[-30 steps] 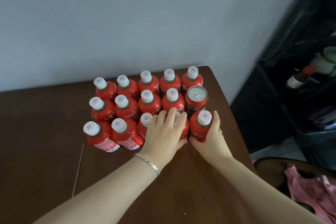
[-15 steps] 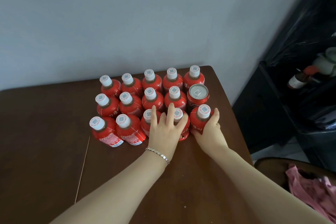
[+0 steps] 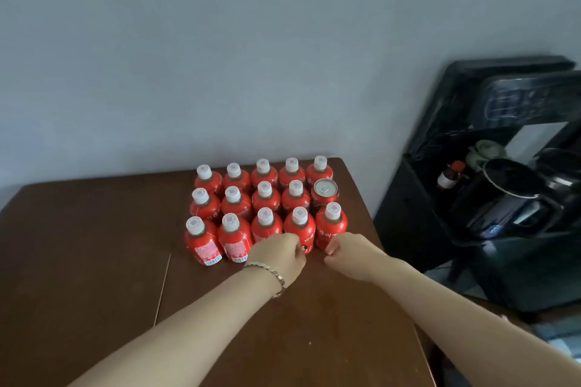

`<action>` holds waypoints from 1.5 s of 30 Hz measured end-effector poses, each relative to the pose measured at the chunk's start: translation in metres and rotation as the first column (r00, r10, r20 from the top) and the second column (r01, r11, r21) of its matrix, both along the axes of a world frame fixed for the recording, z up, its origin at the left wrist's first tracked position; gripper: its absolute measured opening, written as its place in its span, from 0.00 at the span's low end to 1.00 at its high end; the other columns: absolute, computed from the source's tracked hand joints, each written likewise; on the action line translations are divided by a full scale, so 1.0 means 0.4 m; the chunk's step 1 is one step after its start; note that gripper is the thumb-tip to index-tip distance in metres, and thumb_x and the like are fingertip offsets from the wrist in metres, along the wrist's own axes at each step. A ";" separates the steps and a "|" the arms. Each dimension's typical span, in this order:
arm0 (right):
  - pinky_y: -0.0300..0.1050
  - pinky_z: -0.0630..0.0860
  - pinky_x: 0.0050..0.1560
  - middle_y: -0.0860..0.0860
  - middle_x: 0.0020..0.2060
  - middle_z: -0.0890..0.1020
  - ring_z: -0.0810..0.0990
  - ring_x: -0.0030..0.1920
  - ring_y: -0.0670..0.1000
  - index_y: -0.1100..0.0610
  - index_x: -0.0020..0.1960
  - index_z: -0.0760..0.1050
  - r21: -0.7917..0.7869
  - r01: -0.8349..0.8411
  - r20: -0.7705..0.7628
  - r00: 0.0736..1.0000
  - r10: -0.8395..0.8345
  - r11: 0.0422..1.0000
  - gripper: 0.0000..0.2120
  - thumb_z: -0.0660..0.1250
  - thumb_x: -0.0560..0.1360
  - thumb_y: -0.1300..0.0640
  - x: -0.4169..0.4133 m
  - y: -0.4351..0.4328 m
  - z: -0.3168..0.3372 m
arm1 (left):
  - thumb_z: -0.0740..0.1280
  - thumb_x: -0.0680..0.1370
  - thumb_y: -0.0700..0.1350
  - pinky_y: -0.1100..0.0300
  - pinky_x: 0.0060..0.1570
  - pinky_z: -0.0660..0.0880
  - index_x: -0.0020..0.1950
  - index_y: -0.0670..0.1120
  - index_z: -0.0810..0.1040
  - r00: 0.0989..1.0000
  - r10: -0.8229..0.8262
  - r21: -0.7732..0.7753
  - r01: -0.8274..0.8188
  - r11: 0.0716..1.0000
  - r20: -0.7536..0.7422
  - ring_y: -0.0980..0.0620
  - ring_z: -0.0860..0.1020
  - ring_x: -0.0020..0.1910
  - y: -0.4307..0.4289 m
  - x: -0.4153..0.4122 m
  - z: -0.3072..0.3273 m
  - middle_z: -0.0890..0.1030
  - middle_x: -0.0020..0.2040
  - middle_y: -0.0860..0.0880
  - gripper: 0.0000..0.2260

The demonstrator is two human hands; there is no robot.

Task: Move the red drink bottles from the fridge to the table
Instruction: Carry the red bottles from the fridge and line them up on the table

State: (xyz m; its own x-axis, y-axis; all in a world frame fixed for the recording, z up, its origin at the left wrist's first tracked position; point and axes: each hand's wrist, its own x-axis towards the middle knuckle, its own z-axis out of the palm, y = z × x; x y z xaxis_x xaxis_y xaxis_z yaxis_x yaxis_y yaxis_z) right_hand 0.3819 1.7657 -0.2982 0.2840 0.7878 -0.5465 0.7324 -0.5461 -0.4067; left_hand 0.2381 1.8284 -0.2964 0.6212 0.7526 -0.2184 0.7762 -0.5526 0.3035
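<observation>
Several red drink bottles [image 3: 265,198] with white caps stand in three rows on the brown table [image 3: 94,261], near its far right corner. A red can [image 3: 325,195] stands in the middle row at the right end. My left hand [image 3: 279,253], with a bracelet on the wrist, is just in front of the front row with its fingers curled and holds nothing. My right hand [image 3: 349,253] is beside it in front of the front-right bottle [image 3: 331,228], fingers also curled, empty.
A black shelf unit [image 3: 490,198] stands right of the table, holding a dark kettle [image 3: 509,198] and a brown bottle with a red cap [image 3: 451,176]. The grey wall [image 3: 251,56] runs behind the table. The table's right edge lies close to the bottles.
Both hands have come off the two front-right bottles and drawn back toward me with fingers curled. The view has tilted up, showing more of the wall and the shelf.
</observation>
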 end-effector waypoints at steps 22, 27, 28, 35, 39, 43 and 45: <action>0.39 0.76 0.39 0.55 0.49 0.84 0.79 0.42 0.54 0.61 0.53 0.80 0.159 0.649 0.380 0.655 -0.653 0.744 0.12 0.62 0.76 0.57 -0.315 -0.994 0.562 | 0.59 0.78 0.46 0.56 0.50 0.72 0.56 0.47 0.78 0.522 -0.848 0.159 0.833 0.530 0.091 0.44 0.78 0.54 -0.754 0.012 0.510 0.80 0.56 0.46 0.11; 0.40 0.78 0.49 0.50 0.42 0.86 0.78 0.40 0.47 0.55 0.49 0.81 0.270 0.828 0.405 0.364 -0.838 0.491 0.09 0.62 0.75 0.57 -0.468 -1.406 0.632 | 0.60 0.78 0.47 0.56 0.50 0.73 0.56 0.46 0.78 0.199 -0.976 0.235 0.948 0.214 0.087 0.45 0.78 0.54 -1.179 0.001 0.587 0.80 0.56 0.46 0.12; 0.41 0.78 0.50 0.49 0.41 0.86 0.78 0.39 0.46 0.54 0.49 0.81 0.284 0.861 0.401 0.293 -0.868 0.422 0.09 0.63 0.75 0.57 -0.520 -1.502 0.645 | 0.60 0.77 0.46 0.57 0.50 0.73 0.56 0.46 0.78 0.125 -0.988 0.255 0.956 0.144 0.088 0.45 0.78 0.54 -1.289 -0.020 0.597 0.80 0.56 0.47 0.11; 0.41 0.75 0.47 0.52 0.48 0.84 0.80 0.47 0.50 0.57 0.54 0.80 0.329 0.943 0.359 -0.082 -0.930 0.043 0.10 0.64 0.77 0.55 -0.863 -2.041 0.670 | 0.58 0.77 0.46 0.57 0.49 0.73 0.57 0.46 0.78 -0.302 -0.951 0.331 0.905 -0.265 0.063 0.45 0.78 0.54 -1.931 -0.249 0.619 0.80 0.56 0.46 0.13; 0.45 0.77 0.52 0.53 0.47 0.84 0.81 0.49 0.52 0.58 0.53 0.79 0.323 0.938 0.396 -0.256 -0.882 -0.127 0.10 0.63 0.77 0.56 -1.052 -2.334 0.678 | 0.58 0.78 0.44 0.54 0.50 0.74 0.57 0.44 0.78 -0.468 -0.884 0.328 0.837 -0.438 0.013 0.44 0.78 0.55 -2.268 -0.397 0.622 0.79 0.57 0.46 0.13; 0.47 0.78 0.52 0.53 0.44 0.83 0.81 0.50 0.54 0.57 0.51 0.79 0.346 0.879 0.381 -0.450 -0.807 -0.327 0.08 0.62 0.76 0.58 -1.230 -2.600 0.686 | 0.57 0.79 0.44 0.51 0.51 0.75 0.57 0.41 0.77 -0.608 -0.793 0.313 0.749 -0.585 -0.026 0.42 0.77 0.56 -2.569 -0.520 0.643 0.79 0.57 0.44 0.13; 0.47 0.76 0.50 0.55 0.46 0.83 0.81 0.48 0.55 0.58 0.51 0.79 0.344 0.852 0.389 -0.511 -0.767 -0.393 0.09 0.61 0.76 0.59 -1.295 -2.707 0.688 | 0.59 0.78 0.45 0.53 0.48 0.75 0.54 0.42 0.78 -0.640 -0.768 0.293 0.738 -0.608 0.020 0.43 0.79 0.53 -2.696 -0.563 0.650 0.81 0.54 0.44 0.12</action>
State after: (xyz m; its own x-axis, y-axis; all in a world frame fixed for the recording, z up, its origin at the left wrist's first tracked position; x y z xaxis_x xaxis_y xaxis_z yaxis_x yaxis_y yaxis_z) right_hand -0.1361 0.6829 -0.0228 0.5872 -0.8049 -0.0855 -0.7945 -0.5530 -0.2510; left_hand 0.0128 0.7502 -0.0363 0.2042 -0.9786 0.0245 -0.9695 -0.1987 0.1438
